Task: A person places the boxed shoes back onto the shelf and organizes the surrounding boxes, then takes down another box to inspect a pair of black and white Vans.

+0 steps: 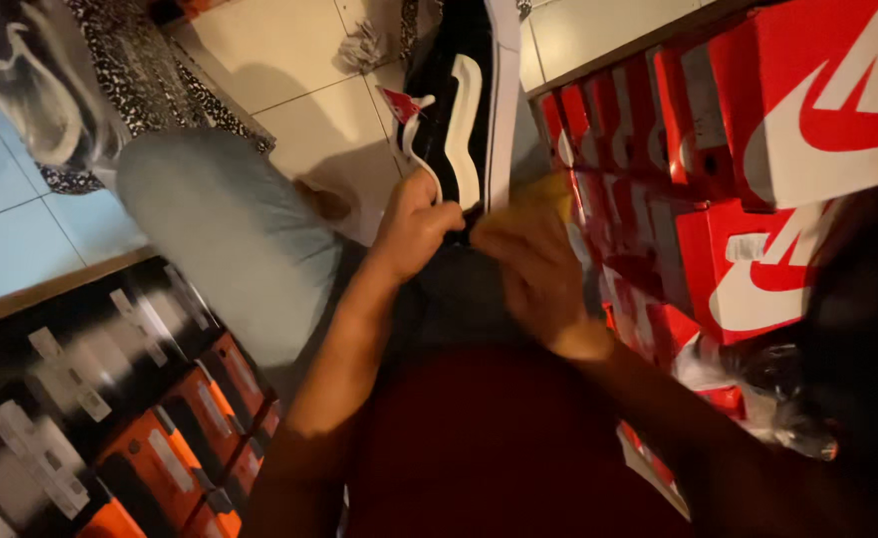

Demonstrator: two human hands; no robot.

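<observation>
Up close, both hands grip a black shoe (459, 110) with a white side stripe, which rises toward twelve o'clock from them. The left hand (414, 224) pinches near its white lace; the right hand (533, 264), blurred, seems closed on the heel. Red shoeboxes (757, 159) stack at three o'clock.

Left hand (414, 224) and right hand (533, 269) grip black-and-white sneaker (459, 110) at 12 o'clock; red shoeboxes (757, 149) at 3, orange and black shoeboxes (150, 418) at 8.
</observation>
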